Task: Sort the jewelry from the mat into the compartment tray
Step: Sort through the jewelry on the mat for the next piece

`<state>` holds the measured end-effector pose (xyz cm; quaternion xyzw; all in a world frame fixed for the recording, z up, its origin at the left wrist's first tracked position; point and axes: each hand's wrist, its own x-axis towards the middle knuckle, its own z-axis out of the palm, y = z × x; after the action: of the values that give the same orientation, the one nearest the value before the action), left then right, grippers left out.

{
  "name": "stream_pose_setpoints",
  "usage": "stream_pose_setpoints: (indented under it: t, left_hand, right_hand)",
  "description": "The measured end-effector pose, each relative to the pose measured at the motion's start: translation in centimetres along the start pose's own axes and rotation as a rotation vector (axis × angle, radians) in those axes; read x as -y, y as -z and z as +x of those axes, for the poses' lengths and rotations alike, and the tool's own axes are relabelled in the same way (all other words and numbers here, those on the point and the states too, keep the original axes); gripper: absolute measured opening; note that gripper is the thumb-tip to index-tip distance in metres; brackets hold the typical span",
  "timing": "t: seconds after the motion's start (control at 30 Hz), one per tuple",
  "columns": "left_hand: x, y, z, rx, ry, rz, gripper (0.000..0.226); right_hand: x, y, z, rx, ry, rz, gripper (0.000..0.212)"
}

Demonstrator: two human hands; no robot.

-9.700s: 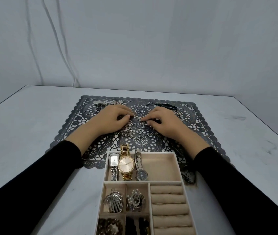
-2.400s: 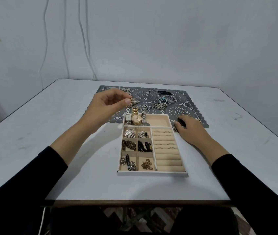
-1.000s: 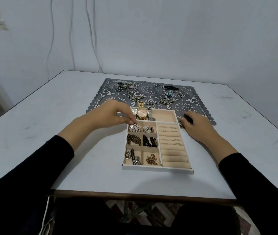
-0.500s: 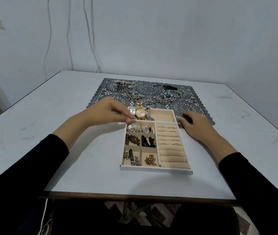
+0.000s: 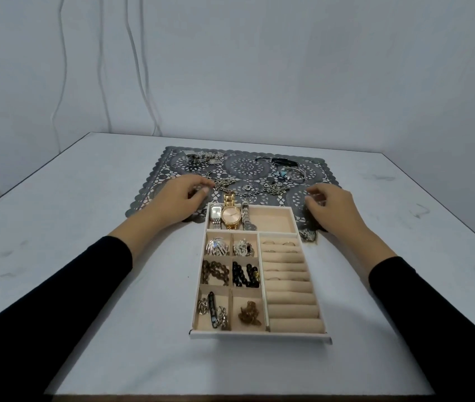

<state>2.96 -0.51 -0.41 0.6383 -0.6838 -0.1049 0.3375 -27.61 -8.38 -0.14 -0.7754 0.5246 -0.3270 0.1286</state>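
A beige compartment tray [image 5: 260, 335] lies on the table, its far end on the grey lace mat [image 5: 245, 166]. Watches [image 5: 231, 215] fill its far compartment; brooches [image 5: 217, 246], beads [image 5: 245, 274] and chains [image 5: 248, 313] fill the small ones, and rings sit in the roll slots [image 5: 284, 258]. Loose chains [image 5: 224, 182], pendants [image 5: 275, 189] and a bangle [image 5: 293, 173] remain on the mat. My left hand [image 5: 179, 198] hovers over the mat left of the tray, fingers loosely curled, holding nothing. My right hand [image 5: 332, 206] hovers at the tray's far right corner, fingers apart.
The white table [image 5: 85, 256] ends in a front edge close to me and side edges left and right. A wall stands just behind the mat, with cables [image 5: 132, 68] hanging down it. A pile of silver pieces [image 5: 201, 158] lies at the mat's far left corner.
My left hand left the brooch compartment, where it set down a piece, and moved away to the mat. My right hand lifted slightly beside the tray.
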Motion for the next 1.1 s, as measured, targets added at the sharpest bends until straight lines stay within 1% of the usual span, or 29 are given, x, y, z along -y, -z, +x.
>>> stream_pose_setpoints:
  t: [0.07,0.17,0.4,0.53,0.73,0.8,0.93,1.1]
  left_hand:
    - [0.4,-0.4,1.0,0.010,-0.060,0.109,0.028]
    - [0.8,-0.8,2.7,0.026,-0.100,0.167,0.031]
    - [0.8,-2.2,6.0,0.086,-0.211,0.145,0.030]
    - [0.2,-2.8,7.5,0.130,-0.273,0.131,0.029]
    - [-0.5,-3.5,9.2,0.241,-0.288,0.123,0.029]
    - [-0.6,-3.6,9.7,0.267,-0.290,0.130,0.029]
    - [-0.7,-3.7,10.4,0.296,-0.276,0.125,0.027]
    - [-0.5,-4.0,10.8,0.315,-0.250,0.117,0.024]
  right_hand:
    - [0.4,-0.5,1.2,0.023,0.036,-0.017,0.028]
    - [0.9,-1.5,2.9,0.048,0.090,-0.017,0.029]
    - [1.6,-3.9,6.1,0.134,0.174,-0.006,0.025]
    - [1.5,-4.6,7.4,0.184,0.203,-0.044,0.022]
    - [1.4,-4.9,8.7,0.247,0.190,-0.099,0.021]
    - [1.4,-4.8,9.0,0.266,0.173,-0.093,0.017]
    - [1.3,-4.6,9.3,0.298,0.126,-0.041,0.001]
    - [1.4,-4.4,9.4,0.352,0.084,-0.005,0.006]
